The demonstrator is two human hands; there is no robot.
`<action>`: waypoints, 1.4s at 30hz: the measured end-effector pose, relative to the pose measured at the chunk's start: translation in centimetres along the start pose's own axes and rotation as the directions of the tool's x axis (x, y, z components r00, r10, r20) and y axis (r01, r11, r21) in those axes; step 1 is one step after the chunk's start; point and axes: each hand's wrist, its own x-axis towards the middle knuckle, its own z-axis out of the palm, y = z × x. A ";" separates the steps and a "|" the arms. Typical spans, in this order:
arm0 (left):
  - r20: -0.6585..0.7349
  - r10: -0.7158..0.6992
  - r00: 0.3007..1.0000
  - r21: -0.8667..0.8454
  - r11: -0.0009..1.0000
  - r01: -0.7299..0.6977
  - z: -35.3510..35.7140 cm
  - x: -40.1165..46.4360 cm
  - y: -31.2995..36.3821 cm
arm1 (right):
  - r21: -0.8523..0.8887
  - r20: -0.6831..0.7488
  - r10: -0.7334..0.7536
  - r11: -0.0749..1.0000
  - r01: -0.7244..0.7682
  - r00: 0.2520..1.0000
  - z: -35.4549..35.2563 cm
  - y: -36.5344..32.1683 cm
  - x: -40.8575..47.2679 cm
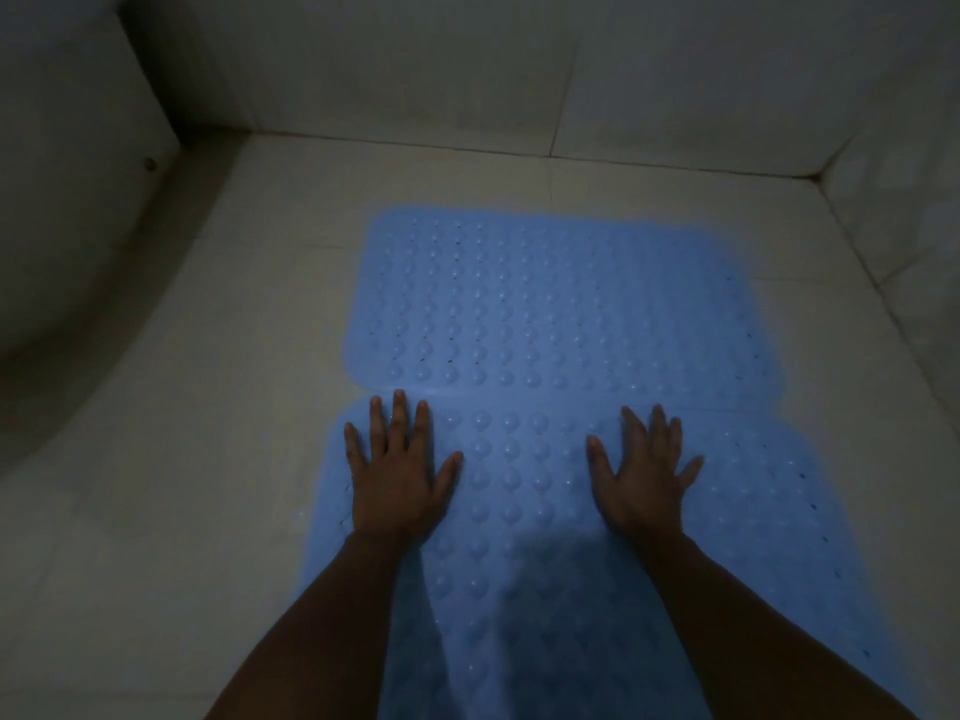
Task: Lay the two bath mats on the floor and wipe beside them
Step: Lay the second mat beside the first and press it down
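Two light blue bath mats with raised bumps lie flat on the pale tiled floor, one behind the other. The far mat (561, 304) reaches toward the back wall. The near mat (524, 511) runs down to the bottom edge of the view, and its far edge meets the far mat's near edge. My left hand (397, 475) rests palm down with fingers spread on the near mat's far left corner. My right hand (644, 475) lies flat and spread on the same mat, right of centre. Neither hand holds anything.
The room is dim. A curved white fixture (67, 226) with a small dark bolt fills the left side. Tiled walls (519, 70) close the back and the right. Bare floor tiles (208, 433) show left of the mats, and a narrower strip runs along the right.
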 end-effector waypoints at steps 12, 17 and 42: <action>-0.001 0.037 0.999 0.037 0.999 -0.037 1.1 0.7 -4.1 | 0.253 -0.103 -0.402 0.874 0.415 0.910 3.8 -10.0 2.8; 0.045 0.016 0.999 -0.080 0.997 -0.012 0.5 1.1 -4.2 | 0.245 -0.034 -0.445 0.865 0.439 0.895 4.0 -11.8 2.3; -0.038 -0.039 0.999 -0.157 0.987 0.032 -4.0 2.4 -8.6 | 0.019 0.498 -0.438 0.869 0.495 0.749 7.1 -20.0 -4.6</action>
